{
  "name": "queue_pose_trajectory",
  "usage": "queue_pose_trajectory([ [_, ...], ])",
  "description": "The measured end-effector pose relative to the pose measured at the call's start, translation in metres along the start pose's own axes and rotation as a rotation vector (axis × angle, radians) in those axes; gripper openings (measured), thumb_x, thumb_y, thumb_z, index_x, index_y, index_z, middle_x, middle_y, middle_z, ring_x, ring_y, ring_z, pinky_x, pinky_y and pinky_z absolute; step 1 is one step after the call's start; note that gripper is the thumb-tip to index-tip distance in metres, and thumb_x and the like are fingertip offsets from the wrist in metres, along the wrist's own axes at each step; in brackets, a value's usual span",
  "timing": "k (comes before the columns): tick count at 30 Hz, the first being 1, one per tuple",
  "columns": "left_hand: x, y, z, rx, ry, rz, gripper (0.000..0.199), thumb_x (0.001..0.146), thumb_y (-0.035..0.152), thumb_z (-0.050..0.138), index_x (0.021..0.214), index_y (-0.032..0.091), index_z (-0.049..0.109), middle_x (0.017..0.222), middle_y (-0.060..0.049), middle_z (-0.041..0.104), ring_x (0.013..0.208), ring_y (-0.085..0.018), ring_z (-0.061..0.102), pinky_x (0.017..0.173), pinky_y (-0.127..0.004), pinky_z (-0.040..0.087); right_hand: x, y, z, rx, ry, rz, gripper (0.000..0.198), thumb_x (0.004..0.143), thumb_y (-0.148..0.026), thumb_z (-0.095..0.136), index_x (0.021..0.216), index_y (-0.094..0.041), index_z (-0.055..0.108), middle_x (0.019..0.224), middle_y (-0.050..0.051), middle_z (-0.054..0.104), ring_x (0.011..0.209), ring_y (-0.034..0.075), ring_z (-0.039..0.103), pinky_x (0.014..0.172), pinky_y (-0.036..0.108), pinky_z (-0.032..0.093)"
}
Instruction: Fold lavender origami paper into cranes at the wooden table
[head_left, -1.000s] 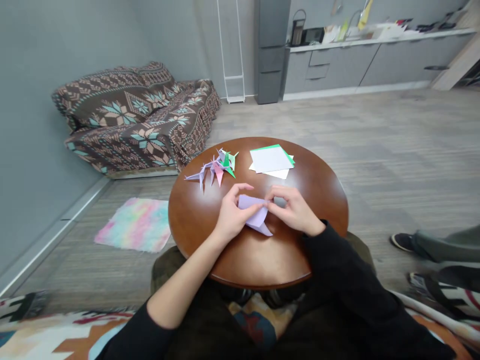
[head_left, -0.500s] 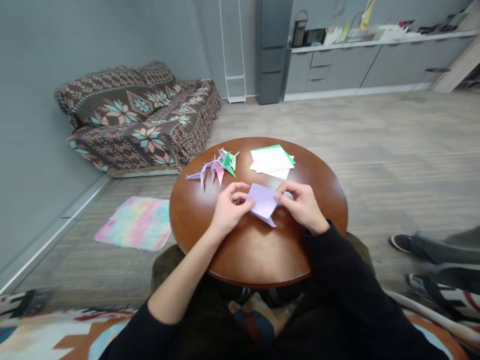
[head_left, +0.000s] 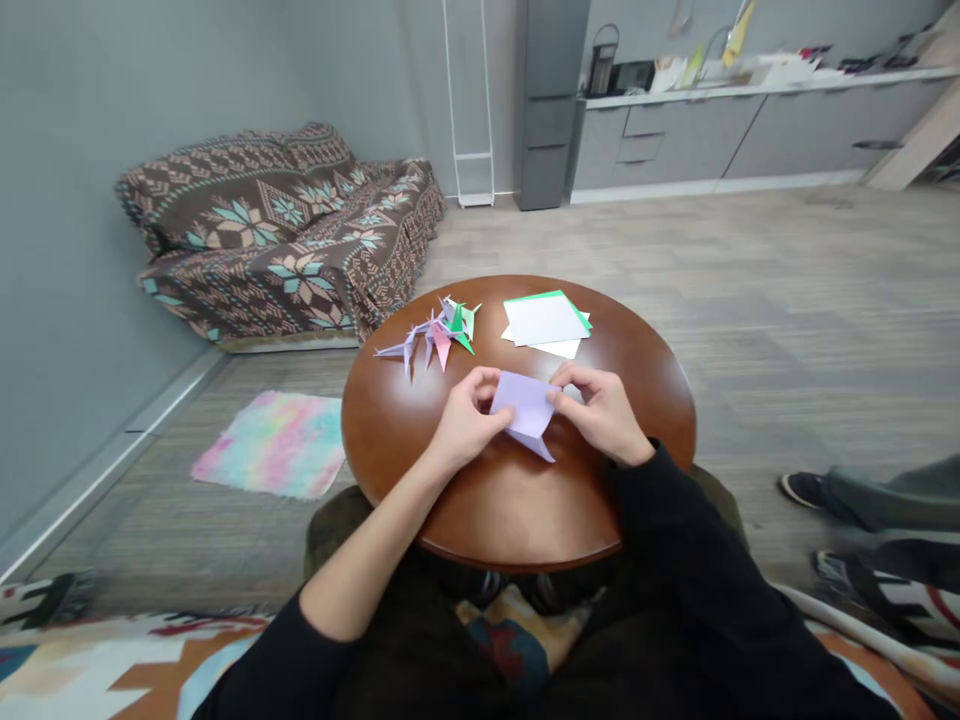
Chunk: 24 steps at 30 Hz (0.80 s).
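On the near side of the stack (head_left: 546, 319), the left hand (head_left: 466, 422) and right hand (head_left: 606, 415) pinch opposite edges of the folded lilac paper (head_left: 523, 398), over the surface (head_left: 517, 515). Cranes (head_left: 439, 340) sit left of the stack, well apart from it.

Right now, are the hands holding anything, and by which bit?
Yes, the purple paper: the left hand holds it by its left side, the right hand by its right side.
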<state>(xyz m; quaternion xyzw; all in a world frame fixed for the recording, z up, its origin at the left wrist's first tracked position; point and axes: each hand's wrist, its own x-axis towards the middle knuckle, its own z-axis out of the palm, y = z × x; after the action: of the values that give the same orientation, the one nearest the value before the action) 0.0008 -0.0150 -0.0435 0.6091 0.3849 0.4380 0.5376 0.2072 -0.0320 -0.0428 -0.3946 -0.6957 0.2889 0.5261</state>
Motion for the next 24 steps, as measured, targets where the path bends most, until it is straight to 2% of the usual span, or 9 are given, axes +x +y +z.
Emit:
queue_pose_trajectory([
  [2, 0.002, -0.002, -0.002, -0.009, 0.028, -0.009, 0.043, 0.066, 0.020, 0.075, 0.104, 0.018, 0.056, 0.077, 0.000, 0.071, 0.068, -0.016, 0.067, 0.070, -0.027, 0.050, 0.000, 0.002, -0.002, 0.009, 0.024, 0.006, 0.013, 0.087, -0.024, 0.065, 0.074, -0.021, 0.063, 0.076, 0.002, 0.066, 0.073, 0.019, 0.060, 0.074, 0.033, 0.047],
  [8, 0.003, 0.000, -0.005, -0.021, 0.063, -0.017, 0.043, 0.064, 0.019, 0.076, 0.102, 0.018, 0.055, 0.071, 0.002, 0.070, 0.062, -0.013, 0.062, 0.066, -0.025, 0.045, -0.001, 0.002, -0.004, 0.031, 0.069, 0.026, 0.013, 0.083, -0.023, 0.067, 0.072, -0.020, 0.063, 0.075, 0.002, 0.066, 0.073, 0.019, 0.060, 0.074, 0.033, 0.047],
  [12, 0.007, -0.002, -0.019, -0.031, 0.201, 0.073, 0.033, 0.066, 0.016, 0.073, 0.095, 0.017, 0.058, 0.068, 0.003, 0.068, 0.064, -0.012, 0.059, 0.069, -0.024, 0.043, -0.002, 0.008, -0.015, 0.045, 0.203, 0.068, 0.015, 0.084, -0.026, 0.066, 0.071, -0.021, 0.061, 0.069, 0.000, 0.061, 0.067, 0.017, 0.055, 0.066, 0.030, 0.045],
  [15, 0.009, -0.005, -0.028, -0.048, 0.245, 0.103, 0.031, 0.070, 0.018, 0.073, 0.099, 0.017, 0.062, 0.072, 0.003, 0.067, 0.070, -0.011, 0.060, 0.071, -0.023, 0.044, -0.003, 0.011, -0.018, 0.053, 0.275, 0.094, 0.016, 0.084, -0.029, 0.066, 0.071, -0.021, 0.061, 0.067, -0.001, 0.059, 0.065, 0.016, 0.054, 0.064, 0.030, 0.044],
  [17, 0.008, -0.005, -0.027, -0.059, 0.205, 0.099, 0.027, 0.078, 0.025, 0.070, 0.104, 0.017, 0.068, 0.082, 0.000, 0.070, 0.079, -0.014, 0.064, 0.075, -0.025, 0.046, -0.004, 0.013, -0.015, 0.055, 0.262, 0.106, 0.016, 0.084, -0.029, 0.067, 0.072, -0.020, 0.063, 0.069, 0.000, 0.061, 0.066, 0.017, 0.055, 0.066, 0.031, 0.045],
  [19, 0.006, -0.003, -0.021, -0.021, 0.125, 0.087, 0.024, 0.082, 0.032, 0.070, 0.100, 0.017, 0.073, 0.089, -0.004, 0.073, 0.085, -0.017, 0.066, 0.079, -0.027, 0.048, -0.004, 0.013, -0.010, 0.060, 0.226, 0.113, 0.015, 0.084, -0.029, 0.068, 0.073, -0.020, 0.064, 0.071, 0.001, 0.064, 0.069, 0.017, 0.057, 0.069, 0.031, 0.046],
  [21, 0.003, 0.001, -0.015, 0.048, 0.059, 0.074, 0.021, 0.079, 0.036, 0.075, 0.088, 0.016, 0.075, 0.087, -0.004, 0.074, 0.083, -0.018, 0.066, 0.080, -0.029, 0.049, -0.004, 0.013, -0.006, 0.066, 0.190, 0.117, 0.015, 0.085, -0.029, 0.068, 0.074, -0.020, 0.064, 0.074, 0.001, 0.065, 0.072, 0.018, 0.059, 0.072, 0.031, 0.047],
  [24, 0.001, 0.006, -0.010, 0.092, 0.049, 0.060, 0.020, 0.076, 0.035, 0.078, 0.076, 0.016, 0.072, 0.077, -0.003, 0.072, 0.074, -0.018, 0.064, 0.076, -0.029, 0.050, -0.004, 0.011, -0.005, 0.075, 0.103, 0.129, 0.014, 0.084, -0.029, 0.067, 0.074, -0.020, 0.064, 0.075, 0.001, 0.065, 0.074, 0.018, 0.059, 0.072, 0.031, 0.047],
])
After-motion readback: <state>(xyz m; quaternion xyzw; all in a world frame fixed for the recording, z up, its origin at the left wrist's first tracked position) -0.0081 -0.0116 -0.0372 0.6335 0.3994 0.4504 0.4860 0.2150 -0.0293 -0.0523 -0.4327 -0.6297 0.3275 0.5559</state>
